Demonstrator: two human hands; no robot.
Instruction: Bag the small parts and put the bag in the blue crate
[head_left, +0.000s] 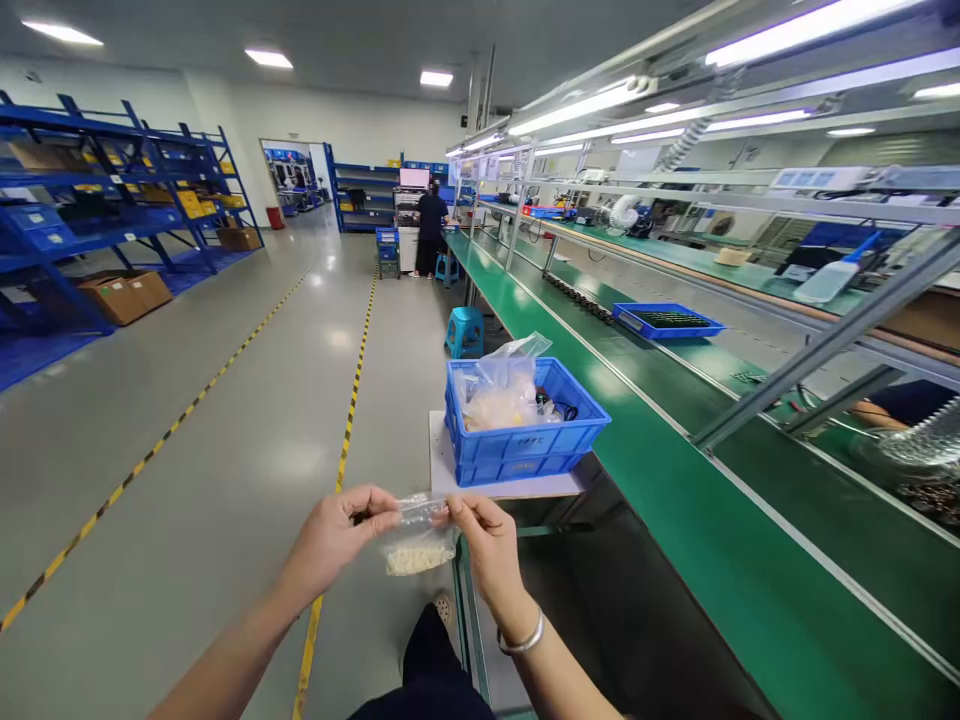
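I hold a small clear plastic bag (418, 540) with pale small parts at its bottom, low in the middle of the view. My left hand (339, 535) pinches the bag's top edge on the left. My right hand (489, 545), with a silver bangle on the wrist, pinches the top edge on the right. Just beyond the bag, a blue plastic crate (525, 445) stands on a small white stand and holds larger clear bags of pale parts and some dark items.
A long green workbench (675, 500) runs along my right, with a flat blue tray (667, 320) on it. A blue stool (465, 330) stands ahead. Another person (430, 232) works far down the aisle. Blue shelving (112, 210) and cardboard boxes line the left.
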